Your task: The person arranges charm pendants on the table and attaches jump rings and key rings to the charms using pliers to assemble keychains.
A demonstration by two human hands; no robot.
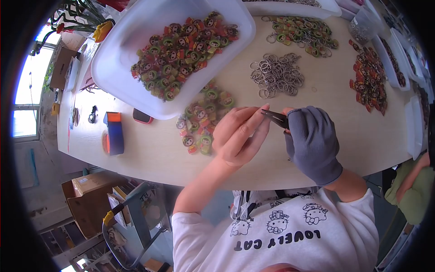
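Observation:
My left hand (241, 135) is bare, its fingers pressed together around something too small to make out. The grey-gloved right hand, my right hand (313, 143), is closed around dark pliers (275, 119), whose tips touch the fingertips of my left hand. Below and left of my left hand lie loose green and red figure charms (201, 119). A heap of silver key rings (277, 76) sits just beyond both hands. Farther back is a pile of green charms with rings (302, 34), and at the right a pile of red ones (369, 78).
A white tub (122, 68) of figure charms (181, 56) stands at the back left. A blue and orange box (115, 133) and a black-and-red item (142, 116) lie left. Trays (390, 61) line the right edge, where another person's arm (413, 177) shows.

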